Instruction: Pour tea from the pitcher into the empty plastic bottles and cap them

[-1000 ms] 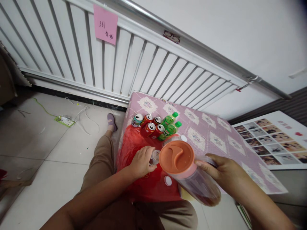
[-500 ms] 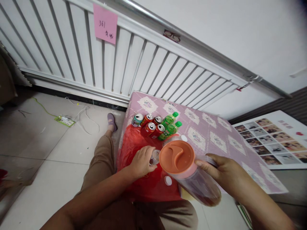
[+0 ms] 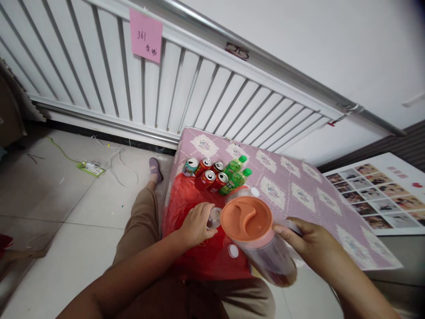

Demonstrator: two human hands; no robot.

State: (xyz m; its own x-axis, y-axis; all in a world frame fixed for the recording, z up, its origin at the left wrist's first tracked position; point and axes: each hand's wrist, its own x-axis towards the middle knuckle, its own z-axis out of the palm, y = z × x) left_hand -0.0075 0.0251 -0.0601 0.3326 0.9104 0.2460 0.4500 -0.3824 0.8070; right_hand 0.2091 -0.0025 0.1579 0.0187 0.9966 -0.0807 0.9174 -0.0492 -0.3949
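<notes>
My right hand (image 3: pixel 307 237) grips the handle of a clear pitcher (image 3: pixel 270 261) with an orange lid (image 3: pixel 246 219). The pitcher is tilted, and brown liquid shows towards its base. Its lid end is right beside the open mouth of a small clear bottle (image 3: pixel 215 217). My left hand (image 3: pixel 195 223) wraps round that bottle and hides most of its body. Below them a loose white cap (image 3: pixel 233 251) lies on the red plastic sheet (image 3: pixel 215 252). Partly hidden behind the lid is another clear bottle with a white cap (image 3: pixel 254 192).
Several drink cans (image 3: pixel 209 177) and two green-capped bottles (image 3: pixel 237 177) stand just beyond my hands on a purple patterned cover (image 3: pixel 285 168). A white radiator (image 3: pixel 199 84) runs behind. On the floor at left are a power strip (image 3: pixel 91 168) and cables. A photo board (image 3: pixel 378 190) is at right.
The pitcher's base has swung slightly left, and its lid has shifted a little right. My left hand and the small bottle have stayed in place.
</notes>
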